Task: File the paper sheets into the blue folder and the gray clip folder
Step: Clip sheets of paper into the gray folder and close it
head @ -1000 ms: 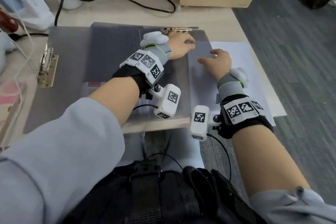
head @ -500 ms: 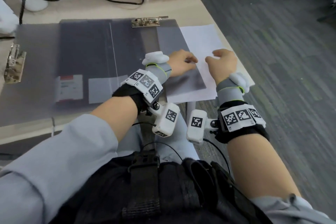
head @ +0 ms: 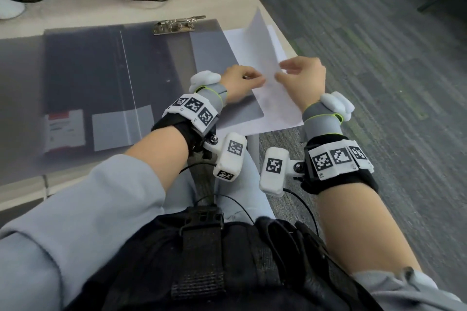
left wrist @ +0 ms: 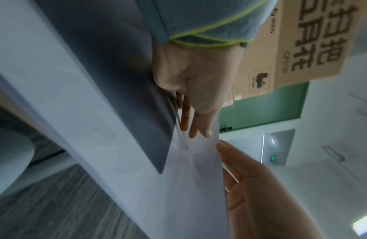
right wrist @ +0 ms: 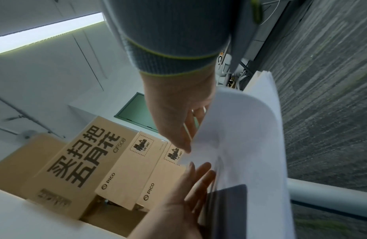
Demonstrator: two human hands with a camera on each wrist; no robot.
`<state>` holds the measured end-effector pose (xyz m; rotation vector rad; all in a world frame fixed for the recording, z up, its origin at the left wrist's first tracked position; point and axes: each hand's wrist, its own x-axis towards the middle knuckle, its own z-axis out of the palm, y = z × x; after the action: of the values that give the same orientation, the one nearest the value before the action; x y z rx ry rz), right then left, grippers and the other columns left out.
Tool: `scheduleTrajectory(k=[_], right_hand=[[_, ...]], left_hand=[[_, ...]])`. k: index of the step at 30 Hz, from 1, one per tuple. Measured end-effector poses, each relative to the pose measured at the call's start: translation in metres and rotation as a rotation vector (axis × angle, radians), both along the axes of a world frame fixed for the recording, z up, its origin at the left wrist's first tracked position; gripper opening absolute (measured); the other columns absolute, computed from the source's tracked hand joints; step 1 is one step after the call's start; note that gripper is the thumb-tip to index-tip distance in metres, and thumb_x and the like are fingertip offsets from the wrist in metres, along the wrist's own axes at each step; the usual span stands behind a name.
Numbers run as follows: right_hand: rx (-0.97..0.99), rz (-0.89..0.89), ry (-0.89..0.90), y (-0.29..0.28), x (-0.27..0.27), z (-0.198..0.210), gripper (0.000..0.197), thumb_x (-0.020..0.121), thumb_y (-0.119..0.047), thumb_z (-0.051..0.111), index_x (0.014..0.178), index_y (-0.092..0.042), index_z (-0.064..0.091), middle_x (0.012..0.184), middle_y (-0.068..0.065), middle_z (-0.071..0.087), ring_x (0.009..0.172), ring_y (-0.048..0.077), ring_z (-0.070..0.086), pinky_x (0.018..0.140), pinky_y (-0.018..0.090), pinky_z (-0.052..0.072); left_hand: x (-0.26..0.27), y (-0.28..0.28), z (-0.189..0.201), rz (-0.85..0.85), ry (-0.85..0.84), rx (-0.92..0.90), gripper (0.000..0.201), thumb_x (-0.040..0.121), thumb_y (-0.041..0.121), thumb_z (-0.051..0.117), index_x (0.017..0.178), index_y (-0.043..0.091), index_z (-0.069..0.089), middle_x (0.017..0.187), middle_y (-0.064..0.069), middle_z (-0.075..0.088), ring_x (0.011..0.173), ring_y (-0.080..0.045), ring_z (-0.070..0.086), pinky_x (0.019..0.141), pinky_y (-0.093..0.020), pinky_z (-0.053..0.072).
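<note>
Since half a second ago your right hand has pinched and peeled 1 paper sheet up at the desk's right edge, left hand fingers flat beside it, ready for filing in the gray clip folder.

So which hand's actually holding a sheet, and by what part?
The right hand pinches the top paper sheet at its left edge, lifting it off the stack. The left hand only rests fingers nearby.

floor: gray striped carpet | desk: light wood | wall panel: green | ceiling light: lit
</note>
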<state>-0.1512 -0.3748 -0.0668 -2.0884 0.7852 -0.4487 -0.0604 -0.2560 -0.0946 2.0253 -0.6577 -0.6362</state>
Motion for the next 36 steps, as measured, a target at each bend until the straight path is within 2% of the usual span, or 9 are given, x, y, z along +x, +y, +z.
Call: scheduleTrajectory(k=[4, 6, 9, 12, 20, 25, 29, 32, 36], right_hand=[[0.105, 0.141, -0.121, 0.0078, 0.0015, 0.0026, 0.017, 0.076, -0.017, 0.076, 0.091, -0.011, 0.070, 0.092, 0.004, 0.069, 0.089, 0.013, 0.068, 0.070, 0.009, 0.051], [0.125, 0.162, -0.142, 0.0090, 0.0024, 0.0013, 0.019, 0.077, -0.015, 0.075, 0.093, -0.008, 0.069, 0.092, 0.003, 0.067, 0.093, 0.015, 0.068, 0.068, 0.005, 0.049], [0.197, 0.186, -0.160, 0.0081, 0.0033, 0.0012, 0.016, 0.073, -0.016, 0.078, 0.085, -0.015, 0.067, 0.095, 0.004, 0.070, 0.094, 0.019, 0.070, 0.083, 0.027, 0.057], [0.255, 0.188, -0.161, 0.0066, 0.0033, 0.0000, 0.018, 0.069, -0.017, 0.080, 0.081, -0.020, 0.067, 0.098, 0.007, 0.072, 0.092, 0.021, 0.071, 0.088, 0.039, 0.057], [0.362, 0.159, -0.187, 0.0084, 0.0013, -0.0007, 0.023, 0.072, -0.009, 0.078, 0.091, -0.011, 0.066, 0.093, 0.011, 0.069, 0.087, 0.020, 0.069, 0.084, 0.030, 0.056], [0.345, 0.147, -0.188, 0.0074, 0.0016, -0.0005, 0.022, 0.074, -0.009, 0.078, 0.093, -0.012, 0.066, 0.086, 0.001, 0.067, 0.073, 0.006, 0.066, 0.063, 0.013, 0.048], [0.329, 0.140, -0.179, 0.0075, 0.0013, -0.0006, 0.024, 0.073, -0.010, 0.078, 0.094, -0.012, 0.065, 0.090, -0.003, 0.066, 0.067, -0.001, 0.063, 0.058, 0.009, 0.044], [0.302, 0.128, -0.179, 0.0062, 0.0005, 0.0017, 0.029, 0.073, -0.007, 0.077, 0.099, -0.011, 0.064, 0.096, -0.004, 0.066, 0.077, 0.005, 0.065, 0.066, 0.014, 0.047], [0.074, 0.032, -0.033, 0.0043, 0.0001, 0.0042, 0.060, 0.074, -0.009, 0.071, 0.131, -0.013, 0.053, 0.129, 0.004, 0.059, 0.116, 0.020, 0.057, 0.099, 0.032, 0.046]], left_hand=[[-0.0038, 0.0013, 0.0037, 0.089, 0.241, -0.264, 0.013, 0.093, 0.020, 0.057, 0.094, 0.014, 0.068, 0.075, 0.009, 0.069, 0.069, 0.002, 0.063, 0.072, -0.011, 0.051], [-0.0034, 0.0026, 0.0034, 0.114, 0.274, -0.319, 0.012, 0.091, 0.019, 0.060, 0.083, 0.021, 0.068, 0.067, 0.015, 0.070, 0.070, 0.002, 0.065, 0.080, -0.017, 0.052], [-0.0005, 0.0038, 0.0012, 0.137, 0.287, -0.339, 0.017, 0.089, 0.024, 0.063, 0.075, 0.028, 0.072, 0.071, 0.018, 0.072, 0.088, -0.006, 0.063, 0.104, -0.030, 0.044], [-0.0004, 0.0051, 0.0014, 0.113, 0.291, -0.357, 0.016, 0.085, 0.032, 0.065, 0.072, 0.029, 0.074, 0.078, 0.016, 0.073, 0.097, -0.008, 0.062, 0.108, -0.031, 0.039], [-0.0005, 0.0041, -0.0011, 0.125, 0.308, -0.406, 0.008, 0.088, 0.021, 0.064, 0.085, 0.021, 0.071, 0.071, 0.018, 0.072, 0.091, -0.007, 0.061, 0.104, -0.027, 0.041], [0.0004, 0.0036, -0.0028, 0.134, 0.317, -0.407, 0.008, 0.087, 0.020, 0.065, 0.083, 0.022, 0.071, 0.072, 0.016, 0.072, 0.089, -0.007, 0.062, 0.103, -0.027, 0.042], [0.0016, 0.0026, -0.0038, 0.166, 0.298, -0.375, 0.007, 0.086, 0.017, 0.066, 0.079, 0.020, 0.069, 0.075, 0.008, 0.068, 0.081, -0.006, 0.058, 0.087, -0.018, 0.043], [0.0008, 0.0026, -0.0023, 0.178, 0.282, -0.343, 0.015, 0.084, 0.014, 0.066, 0.070, 0.015, 0.064, 0.073, -0.002, 0.057, 0.075, -0.013, 0.049, 0.077, -0.024, 0.037], [-0.0008, 0.0042, 0.0017, 0.178, 0.306, -0.328, 0.015, 0.073, 0.022, 0.070, 0.063, 0.016, 0.061, 0.077, -0.008, 0.053, 0.080, -0.019, 0.046, 0.079, -0.029, 0.034]])
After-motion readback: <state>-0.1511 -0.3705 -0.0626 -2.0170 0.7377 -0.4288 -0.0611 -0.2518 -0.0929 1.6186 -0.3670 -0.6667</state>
